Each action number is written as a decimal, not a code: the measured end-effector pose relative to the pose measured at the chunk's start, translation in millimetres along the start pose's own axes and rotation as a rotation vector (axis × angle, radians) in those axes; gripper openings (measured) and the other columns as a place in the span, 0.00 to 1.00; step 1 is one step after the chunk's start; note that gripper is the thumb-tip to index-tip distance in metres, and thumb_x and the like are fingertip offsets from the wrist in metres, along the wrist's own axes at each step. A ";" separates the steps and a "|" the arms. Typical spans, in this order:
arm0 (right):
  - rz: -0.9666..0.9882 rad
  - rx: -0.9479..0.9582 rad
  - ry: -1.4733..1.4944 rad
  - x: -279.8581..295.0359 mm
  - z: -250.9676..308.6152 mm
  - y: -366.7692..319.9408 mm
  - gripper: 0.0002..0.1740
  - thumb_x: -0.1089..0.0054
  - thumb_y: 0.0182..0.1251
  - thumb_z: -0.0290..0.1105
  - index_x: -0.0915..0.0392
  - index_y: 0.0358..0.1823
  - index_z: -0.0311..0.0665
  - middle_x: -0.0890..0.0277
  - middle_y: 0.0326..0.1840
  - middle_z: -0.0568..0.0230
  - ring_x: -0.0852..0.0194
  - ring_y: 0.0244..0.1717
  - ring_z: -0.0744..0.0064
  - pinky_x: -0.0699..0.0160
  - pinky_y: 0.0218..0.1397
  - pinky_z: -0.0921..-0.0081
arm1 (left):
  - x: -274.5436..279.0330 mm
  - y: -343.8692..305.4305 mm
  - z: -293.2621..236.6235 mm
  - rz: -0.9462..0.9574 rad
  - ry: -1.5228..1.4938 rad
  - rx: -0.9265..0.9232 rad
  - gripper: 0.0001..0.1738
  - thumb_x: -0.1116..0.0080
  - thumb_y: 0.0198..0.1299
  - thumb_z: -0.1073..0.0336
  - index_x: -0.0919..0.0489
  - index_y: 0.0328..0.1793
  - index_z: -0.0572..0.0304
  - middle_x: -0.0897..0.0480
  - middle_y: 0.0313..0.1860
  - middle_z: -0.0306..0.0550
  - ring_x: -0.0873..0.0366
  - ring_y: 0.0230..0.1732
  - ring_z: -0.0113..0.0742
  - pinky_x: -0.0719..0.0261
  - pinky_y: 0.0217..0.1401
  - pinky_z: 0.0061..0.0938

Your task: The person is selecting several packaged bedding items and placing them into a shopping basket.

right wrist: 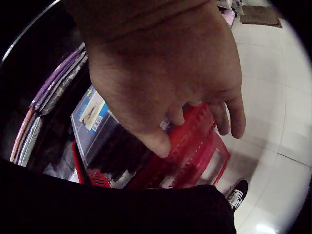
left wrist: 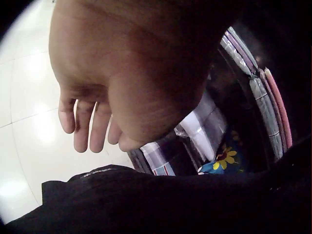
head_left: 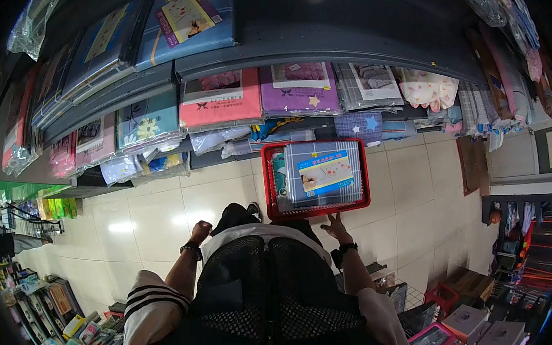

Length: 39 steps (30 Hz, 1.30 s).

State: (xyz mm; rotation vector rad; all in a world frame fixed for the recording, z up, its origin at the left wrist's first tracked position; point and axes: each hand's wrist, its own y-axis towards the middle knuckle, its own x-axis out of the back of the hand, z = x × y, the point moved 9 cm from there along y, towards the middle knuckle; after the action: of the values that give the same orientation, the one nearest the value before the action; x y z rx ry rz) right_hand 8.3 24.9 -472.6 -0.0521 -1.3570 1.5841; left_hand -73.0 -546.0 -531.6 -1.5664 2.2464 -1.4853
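A red plastic basket [head_left: 363, 199] sits in front of the person's body. In it lies a plastic-wrapped pack of checked grey-blue fabric [head_left: 296, 158] with a blue and yellow picture label. Teal fabric [head_left: 278, 171] shows at the basket's left side. The right hand [head_left: 334, 227] is at the basket's near right edge, its fingers spread. In the right wrist view, the thumb and fingers [right wrist: 158, 144] overlap the red basket wall. Beside the left thigh hangs the left hand [head_left: 200, 233], holding nothing, its fingers [left wrist: 100, 126] loosely bent in the left wrist view.
Dark shelves [head_left: 339, 35] run across the front, stacked with packaged fabric sets, among them a pink pack [head_left: 219, 106] and a purple pack [head_left: 298, 96]. Tiled floor [head_left: 411, 183] shows around the basket. Pink-trimmed boxes [head_left: 465, 320] stand behind at right, more goods [head_left: 52, 297] behind at left.
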 end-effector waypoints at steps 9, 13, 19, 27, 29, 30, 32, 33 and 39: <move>-0.051 -0.006 -0.177 -6.7 -1.5 2.1 0.53 0.33 0.51 0.53 0.50 0.74 0.43 0.80 0.74 0.24 0.52 0.70 0.27 0.41 0.69 0.51 | 3.2 -23.6 -9.1 -0.027 -0.115 0.086 0.13 0.42 0.56 0.64 0.22 0.42 0.66 0.17 0.30 0.47 0.18 0.31 0.33 0.18 0.35 0.26; -0.147 0.057 -0.297 -4.8 1.7 2.1 0.52 0.34 0.51 0.53 0.50 0.74 0.43 0.78 0.74 0.22 0.56 0.70 0.23 0.43 0.69 0.49 | 1.5 -23.9 -9.6 -0.038 -0.127 0.054 0.13 0.42 0.56 0.64 0.22 0.42 0.66 0.18 0.30 0.47 0.19 0.30 0.33 0.19 0.35 0.26; 0.003 0.012 -0.066 -0.8 4.6 1.6 0.52 0.34 0.53 0.52 0.50 0.74 0.39 0.80 0.73 0.22 0.50 0.69 0.29 0.40 0.68 0.55 | -4.4 -16.4 0.7 -0.020 -0.143 0.059 0.13 0.42 0.56 0.63 0.22 0.42 0.66 0.17 0.30 0.47 0.19 0.30 0.33 0.21 0.36 0.27; 0.023 0.036 -0.041 -1.2 12.5 -5.0 0.53 0.35 0.55 0.48 0.57 0.74 0.34 0.85 0.74 0.25 0.53 0.72 0.38 0.41 0.70 0.59 | -5.6 -14.0 4.6 -0.009 -0.098 0.054 0.15 0.42 0.55 0.60 0.21 0.42 0.65 0.17 0.32 0.49 0.18 0.34 0.37 0.21 0.41 0.30; 0.020 0.035 -0.047 -4.0 9.3 -1.2 0.53 0.35 0.55 0.49 0.57 0.75 0.35 0.85 0.74 0.25 0.54 0.72 0.38 0.41 0.70 0.59 | -9.4 -7.9 14.1 0.015 -0.107 0.063 0.15 0.42 0.55 0.60 0.21 0.42 0.65 0.16 0.33 0.49 0.18 0.35 0.38 0.21 0.42 0.31; 0.016 0.034 -0.053 -5.0 7.3 0.1 0.53 0.35 0.55 0.49 0.57 0.75 0.35 0.85 0.74 0.25 0.55 0.73 0.38 0.41 0.70 0.59 | -11.2 -2.9 21.1 0.014 -0.082 0.065 0.16 0.41 0.54 0.59 0.20 0.42 0.64 0.16 0.34 0.49 0.18 0.37 0.38 0.21 0.43 0.31; 0.023 0.026 -0.054 -4.9 6.6 0.5 0.53 0.35 0.55 0.49 0.57 0.75 0.35 0.86 0.74 0.25 0.54 0.73 0.38 0.41 0.70 0.59 | -11.6 -1.7 20.7 0.014 -0.056 0.066 0.16 0.41 0.54 0.59 0.20 0.42 0.63 0.16 0.34 0.49 0.18 0.38 0.39 0.22 0.44 0.31; 0.031 0.020 -0.056 -5.1 6.1 0.6 0.53 0.35 0.55 0.49 0.57 0.75 0.36 0.86 0.74 0.26 0.54 0.73 0.38 0.41 0.70 0.59 | -11.1 -2.0 20.9 0.000 -0.051 0.067 0.16 0.41 0.53 0.58 0.19 0.42 0.63 0.16 0.35 0.49 0.18 0.39 0.39 0.22 0.44 0.32; 0.044 0.009 -0.027 -0.2 12.9 -6.5 0.53 0.35 0.55 0.49 0.57 0.75 0.36 0.86 0.74 0.27 0.50 0.71 0.38 0.41 0.70 0.59 | -9.7 -3.8 16.1 -0.007 -0.045 0.051 0.17 0.42 0.53 0.57 0.20 0.42 0.62 0.16 0.36 0.50 0.18 0.40 0.39 0.22 0.45 0.31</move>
State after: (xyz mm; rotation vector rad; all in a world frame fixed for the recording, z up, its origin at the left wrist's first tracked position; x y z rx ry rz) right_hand 4.8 14.7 -463.0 -0.0560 -1.3781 1.6324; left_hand -57.5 -549.8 -542.1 -1.5792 2.1635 -1.4806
